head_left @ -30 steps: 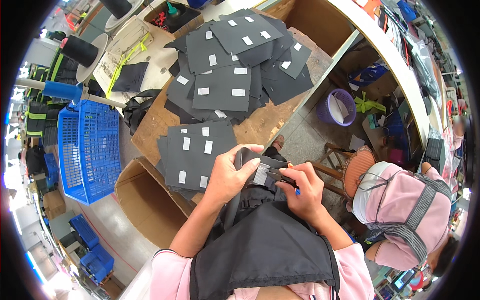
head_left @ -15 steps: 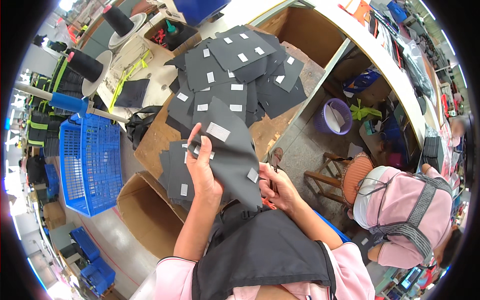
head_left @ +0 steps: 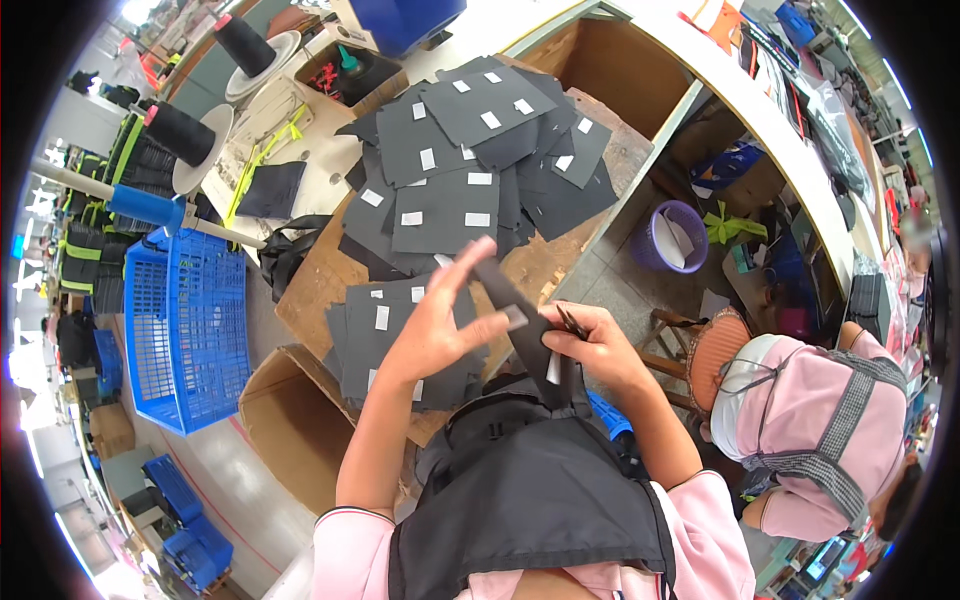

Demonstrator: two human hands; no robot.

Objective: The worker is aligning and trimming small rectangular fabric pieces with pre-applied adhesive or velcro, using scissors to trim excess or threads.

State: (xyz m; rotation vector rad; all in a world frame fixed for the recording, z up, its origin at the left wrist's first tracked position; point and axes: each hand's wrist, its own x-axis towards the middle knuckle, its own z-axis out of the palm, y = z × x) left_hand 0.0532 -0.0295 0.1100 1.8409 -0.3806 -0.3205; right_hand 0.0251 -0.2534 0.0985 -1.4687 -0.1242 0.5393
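A dark grey fabric piece [head_left: 522, 335] with small white labels is turned nearly edge-on in front of me. My right hand [head_left: 600, 345] pinches its right edge between thumb and fingers. Dark thread snips [head_left: 571, 321] poke up from the same hand, their handles hidden in it. My left hand [head_left: 445, 325] is at the piece's left side, slightly blurred, thumb and fingers spread apart; its thumb tip is by a white label. Beyond lies a heap of similar labelled pieces [head_left: 445, 212] on a wooden board [head_left: 312, 282]. A smaller stack [head_left: 352, 335] lies nearer, partly behind my left hand.
An open cardboard box [head_left: 300, 415] stands below the board's left edge, beside a blue plastic crate [head_left: 185, 335]. Black thread cones [head_left: 180, 132] are at the far left. Right of the board are a purple basket [head_left: 672, 238] and a seated person [head_left: 825, 430] in pink.
The fabric piece has turned from facing me to nearly edge-on. My left hand's fingers have spread and moved right. My right hand has shifted right and slightly up, with the snips showing more.
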